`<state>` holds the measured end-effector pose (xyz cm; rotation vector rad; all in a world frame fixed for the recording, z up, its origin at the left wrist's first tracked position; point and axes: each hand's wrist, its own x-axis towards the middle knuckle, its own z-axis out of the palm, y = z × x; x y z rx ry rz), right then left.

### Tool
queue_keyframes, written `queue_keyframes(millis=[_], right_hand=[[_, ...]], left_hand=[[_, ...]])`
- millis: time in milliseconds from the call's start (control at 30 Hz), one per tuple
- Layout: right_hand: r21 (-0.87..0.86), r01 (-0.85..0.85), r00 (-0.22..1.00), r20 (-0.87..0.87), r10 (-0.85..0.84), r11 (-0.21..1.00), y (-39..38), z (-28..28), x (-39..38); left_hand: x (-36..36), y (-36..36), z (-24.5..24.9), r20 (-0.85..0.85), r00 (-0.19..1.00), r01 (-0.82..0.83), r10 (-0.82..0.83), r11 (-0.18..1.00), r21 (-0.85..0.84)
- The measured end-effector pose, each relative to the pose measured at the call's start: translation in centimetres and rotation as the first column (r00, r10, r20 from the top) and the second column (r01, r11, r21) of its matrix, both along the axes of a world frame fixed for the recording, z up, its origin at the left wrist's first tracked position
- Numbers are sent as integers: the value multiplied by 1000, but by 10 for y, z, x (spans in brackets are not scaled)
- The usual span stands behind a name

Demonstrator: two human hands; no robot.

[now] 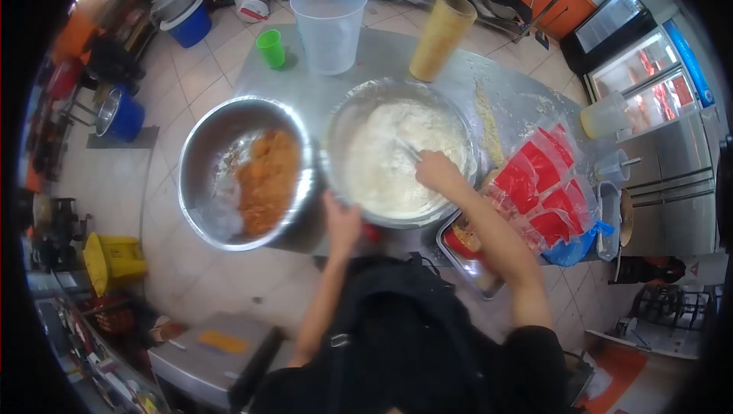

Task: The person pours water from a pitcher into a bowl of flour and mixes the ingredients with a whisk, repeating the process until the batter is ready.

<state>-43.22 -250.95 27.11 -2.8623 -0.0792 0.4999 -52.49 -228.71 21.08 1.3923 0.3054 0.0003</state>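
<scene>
My right hand point(440, 174) is closed around the handle of a metal utensil point(410, 151), whose far end is in white flour point(382, 177) inside a large metal bowl point(456, 120). At the near left rim of this bowl is my left hand point(343, 219); its fingers are blurred, so its grip is unclear. A second metal bowl point(200, 135) stands to the left, holding an orange-brown mass point(269, 177) and a crumpled clear plastic bag point(217, 214).
Behind the bowls stand a green cup point(270, 48), a clear plastic bucket point(329, 28) and a yellowish cylinder point(441, 38). Red-and-clear plastic packets point(538, 177), a blue bag point(569, 250) and a metal tray point(489, 289) lie on the right. A yellow bucket point(114, 261) is at far left.
</scene>
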Motion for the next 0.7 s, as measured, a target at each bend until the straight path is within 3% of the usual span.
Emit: queue_keyframes(millis=[100, 167, 300, 367, 433, 500, 567, 700], right_hand=[[7, -47, 992, -120, 47, 999, -1, 31, -36], [-52, -47, 973, -229, 34, 998, -28, 55, -44], [-209, -57, 985, -170, 21, 976, -49, 54, -19], [76, 97, 994, 42, -101, 992, -27, 35, -8], [196, 94, 992, 64, -109, 976, -5, 3, -4], [168, 58, 998, -2, -58, 984, 7, 36, -24], [56, -29, 979, -201, 40, 998, -7, 61, -34], [-132, 46, 980, -187, -71, 990, -17, 105, -44]], left_hand=[[0, 5, -20, 52, 999, -6, -1, 990, 138], [0, 5, -19, 58, 998, -11, 6, 996, 90], [0, -2, -12, 59, 998, 5, -9, 997, 74], [-1, -3, 4, 17, 999, 27, -28, 998, 50], [0, -1, 0, -19, 999, 36, -36, 999, 28], [2, 1, -28, 91, 996, -18, 8, 994, 110], [3, 1, -22, 69, 998, -22, 16, 996, 90], [1, 1, -23, 11, 1000, -10, 9, 994, 113]])
